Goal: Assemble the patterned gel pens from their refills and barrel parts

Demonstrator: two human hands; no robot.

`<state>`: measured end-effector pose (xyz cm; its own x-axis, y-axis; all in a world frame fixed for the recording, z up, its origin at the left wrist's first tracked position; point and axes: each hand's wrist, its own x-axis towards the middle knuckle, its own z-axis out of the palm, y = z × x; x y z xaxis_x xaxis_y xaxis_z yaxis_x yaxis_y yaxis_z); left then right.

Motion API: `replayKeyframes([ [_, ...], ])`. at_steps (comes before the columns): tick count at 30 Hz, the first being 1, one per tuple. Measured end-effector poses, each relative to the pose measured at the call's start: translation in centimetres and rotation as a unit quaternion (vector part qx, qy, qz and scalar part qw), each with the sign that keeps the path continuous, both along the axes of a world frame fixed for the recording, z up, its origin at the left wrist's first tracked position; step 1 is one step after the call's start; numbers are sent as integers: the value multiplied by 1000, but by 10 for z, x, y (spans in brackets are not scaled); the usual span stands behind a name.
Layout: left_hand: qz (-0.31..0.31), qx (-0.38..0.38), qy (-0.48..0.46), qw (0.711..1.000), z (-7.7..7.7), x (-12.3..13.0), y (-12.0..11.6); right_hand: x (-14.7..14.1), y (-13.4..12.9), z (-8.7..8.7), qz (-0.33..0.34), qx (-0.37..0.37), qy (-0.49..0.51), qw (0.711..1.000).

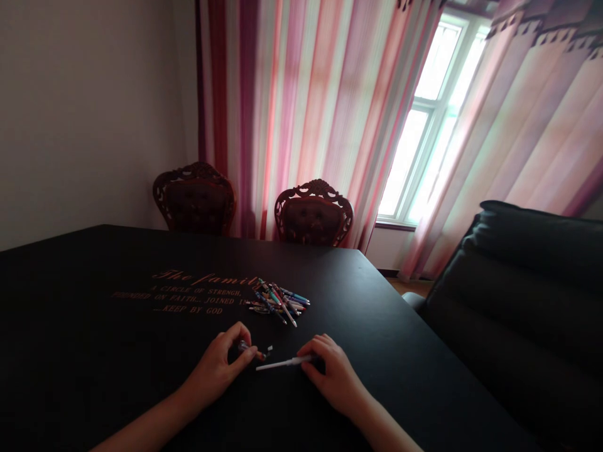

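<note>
My left hand is closed in a pinch round a small pen part, dark and partly shiny; the fingers cover much of it. My right hand grips a slim white pen piece between thumb and fingers, its thin end pointing left toward the left hand. The two held parts are apart. Between the hands, a tiny pale piece shows just above the thin end; I cannot tell what it is. Beyond both hands lies a loose pile of pens in several colours.
The black table carries printed lettering left of the pens. Two carved chairs stand at its far side, before striped curtains. A black leather armchair is on the right, near the table's edge.
</note>
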<state>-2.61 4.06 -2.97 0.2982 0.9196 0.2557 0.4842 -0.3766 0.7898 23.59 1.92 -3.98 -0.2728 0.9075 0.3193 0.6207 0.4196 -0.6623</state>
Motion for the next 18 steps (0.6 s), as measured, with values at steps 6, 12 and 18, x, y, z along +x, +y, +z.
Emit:
replayKeyframes([
  [6, 9, -1, -1, 1000, 3, 3, -4, -6, -3, 2, 6, 37, -52, 998],
  [12, 43, 25, -22, 999, 2, 1, -3, -8, -4, 1, 11, 28, -63, 998],
  [18, 65, 48, 12, 997, 0, 0, 1, -7, -4, 0, 16, 35, -65, 997],
])
